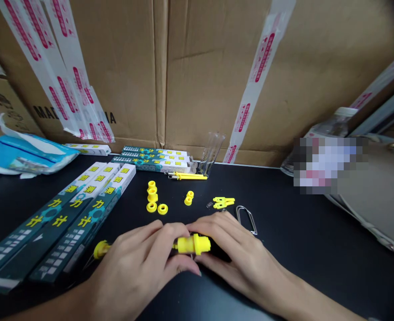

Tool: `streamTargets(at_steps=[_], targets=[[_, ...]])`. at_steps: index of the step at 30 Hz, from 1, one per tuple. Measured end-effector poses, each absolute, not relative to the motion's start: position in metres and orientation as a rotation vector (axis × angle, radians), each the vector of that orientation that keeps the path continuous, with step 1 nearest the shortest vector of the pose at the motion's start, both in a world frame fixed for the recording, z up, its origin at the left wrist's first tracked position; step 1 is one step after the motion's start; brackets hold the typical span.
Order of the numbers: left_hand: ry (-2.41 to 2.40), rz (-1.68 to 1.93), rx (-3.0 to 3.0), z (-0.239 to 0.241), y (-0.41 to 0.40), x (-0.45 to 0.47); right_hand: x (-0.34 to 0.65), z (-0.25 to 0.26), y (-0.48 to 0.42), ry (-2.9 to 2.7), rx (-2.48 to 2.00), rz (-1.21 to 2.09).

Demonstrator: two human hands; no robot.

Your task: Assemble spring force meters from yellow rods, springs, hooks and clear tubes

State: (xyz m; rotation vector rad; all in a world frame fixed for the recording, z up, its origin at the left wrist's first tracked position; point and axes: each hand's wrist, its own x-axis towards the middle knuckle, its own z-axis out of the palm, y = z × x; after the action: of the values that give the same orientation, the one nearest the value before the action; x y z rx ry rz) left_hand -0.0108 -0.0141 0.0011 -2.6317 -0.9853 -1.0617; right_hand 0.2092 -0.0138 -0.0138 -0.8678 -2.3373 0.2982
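"What is the left hand (140,254) holding?"

"Its fingers and thumb are clamped on a slim piece that ends in a flanged yellow plastic fitting (199,244). That fitting juts out between the two hands, above the black tabletop (293,223)."

"And the right hand (235,249)?"

"It curls around the fitting's far end, thumb below and fingers above. Whether it presses on it, I cannot tell."

"Something yellow shows past the left hand's other side."

"A round yellow plastic end piece (100,249). The hand hides whether it joins the fitting."

"What lies beyond the hands?"

"Yellow plastic collars (152,195), forked yellow plastic pieces (221,205) near a small coiled metal spring (209,205), and a rounded metal wire loop (249,218) just beyond the right hand. Long green-and-white cardboard boxes (96,209) lie side by side at left."
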Motion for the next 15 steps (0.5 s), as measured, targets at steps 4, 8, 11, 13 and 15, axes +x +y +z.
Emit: streamTargets(at_steps=[4,8,11,13,15], targets=[[-1.089,-1.026,-2.647,-0.0002,-0.0097,-0.0124,0.2102,-0.0111,-0.0149,-2.329,-0.923,0.237],[-1.125,-0.986,-2.625,-0.0032,-0.0066,-0.0127,0.2099,-0.0118,-0.0144,-2.275,-0.968,0.248],[-1.116,-0.946,-2.602,-0.005,-0.0069,-0.0127,0.2083,-0.0132,-0.0143,-2.267,-0.996,0.283],[-1.097,-0.924,-2.578,-0.0055,-0.0073,-0.0132,0.2076,-0.0139,-0.0139,-2.265,-1.002,0.305],[-1.081,-0.914,-2.563,-0.0056,-0.0069,-0.0136,0.2079,-0.0145,-0.0132,-2.252,-0.995,0.322]])
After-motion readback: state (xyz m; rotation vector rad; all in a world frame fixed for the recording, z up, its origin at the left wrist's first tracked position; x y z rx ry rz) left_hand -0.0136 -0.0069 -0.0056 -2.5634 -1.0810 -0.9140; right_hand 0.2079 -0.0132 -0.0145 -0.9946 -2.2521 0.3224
